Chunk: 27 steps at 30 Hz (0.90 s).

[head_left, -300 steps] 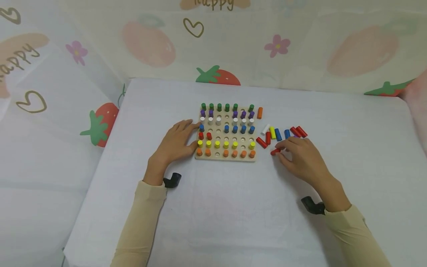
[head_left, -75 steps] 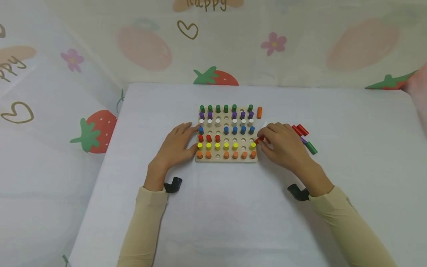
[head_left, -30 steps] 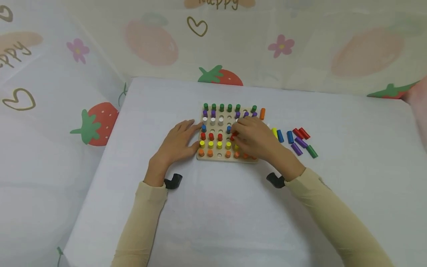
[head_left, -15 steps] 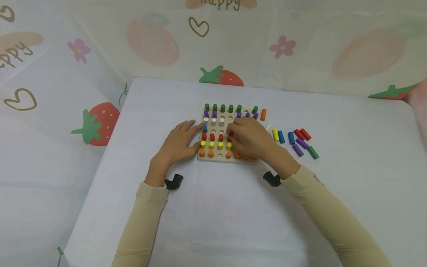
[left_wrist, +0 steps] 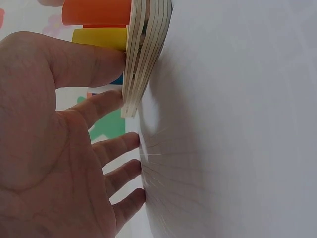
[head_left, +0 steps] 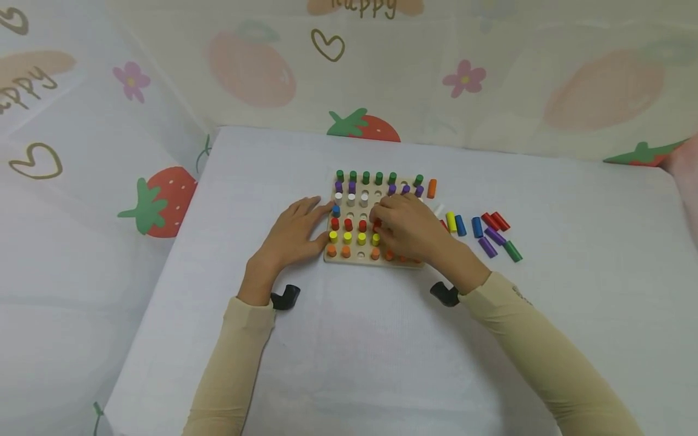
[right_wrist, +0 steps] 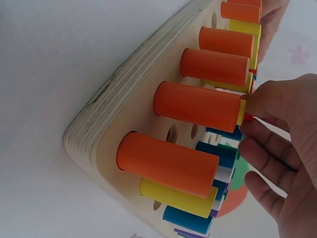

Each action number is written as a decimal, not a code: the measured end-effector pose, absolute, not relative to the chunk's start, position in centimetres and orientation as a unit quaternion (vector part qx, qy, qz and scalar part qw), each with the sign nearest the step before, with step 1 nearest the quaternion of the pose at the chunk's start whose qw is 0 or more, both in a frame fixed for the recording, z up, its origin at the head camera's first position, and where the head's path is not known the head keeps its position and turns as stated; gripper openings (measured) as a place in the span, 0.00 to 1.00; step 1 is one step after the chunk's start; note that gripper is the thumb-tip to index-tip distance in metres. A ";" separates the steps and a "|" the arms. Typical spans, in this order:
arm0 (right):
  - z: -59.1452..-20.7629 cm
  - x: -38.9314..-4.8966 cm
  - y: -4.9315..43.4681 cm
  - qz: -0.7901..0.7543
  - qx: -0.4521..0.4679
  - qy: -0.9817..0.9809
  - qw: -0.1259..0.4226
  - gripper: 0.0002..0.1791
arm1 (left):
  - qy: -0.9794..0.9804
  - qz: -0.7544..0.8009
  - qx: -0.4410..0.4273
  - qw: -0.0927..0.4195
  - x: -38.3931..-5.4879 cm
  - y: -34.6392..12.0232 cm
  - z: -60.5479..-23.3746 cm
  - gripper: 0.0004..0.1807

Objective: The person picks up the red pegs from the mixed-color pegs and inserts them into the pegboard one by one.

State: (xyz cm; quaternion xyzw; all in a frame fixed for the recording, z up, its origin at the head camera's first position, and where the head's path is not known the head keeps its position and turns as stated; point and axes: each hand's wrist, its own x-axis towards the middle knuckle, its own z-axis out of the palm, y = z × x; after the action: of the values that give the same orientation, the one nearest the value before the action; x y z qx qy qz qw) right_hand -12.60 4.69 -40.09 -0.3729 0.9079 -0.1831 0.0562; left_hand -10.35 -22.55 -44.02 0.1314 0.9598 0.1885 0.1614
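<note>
The board [head_left: 354, 262] lies on the white table [head_left: 349, 339]. Left hand [head_left: 291, 233]: fingers spread; thumb and index finger touch the board's 9 o'clock edge. Right hand [head_left: 409, 224]: fingertips pinch a red peg [head_left: 376, 226] near board centre, at 3 o'clock from three upright red pegs [head_left: 348, 224]; seating cannot be determined. Loose pegs [head_left: 477, 227] lie at 3 o'clock from the board; an orange peg [head_left: 432, 188] at 2 o'clock.

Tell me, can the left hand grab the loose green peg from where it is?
Probably not without stretching across. The left hand touches the left edge of the pegboard, and the loose green peg lies beyond the other side, with the right hand in between.
</note>
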 end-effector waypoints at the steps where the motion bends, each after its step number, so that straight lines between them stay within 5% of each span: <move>1: -40.1 -12.6 4.7 -0.182 -0.373 0.908 0.056 0.08 | 0.960 0.189 0.132 0.162 -10.3 -22.5 -44.0 0.38; 27: -41.1 -10.6 10.0 -0.211 -0.305 0.928 0.013 0.13 | 0.960 0.187 0.133 0.162 -10.3 -22.4 -43.6 0.37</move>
State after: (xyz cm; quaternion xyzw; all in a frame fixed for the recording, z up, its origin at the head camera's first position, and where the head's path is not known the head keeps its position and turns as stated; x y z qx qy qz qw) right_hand -10.58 10.03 -41.09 -0.3054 0.9284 -0.2115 0.0129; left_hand -10.29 -22.38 -43.64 0.1329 0.9599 0.1867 0.1617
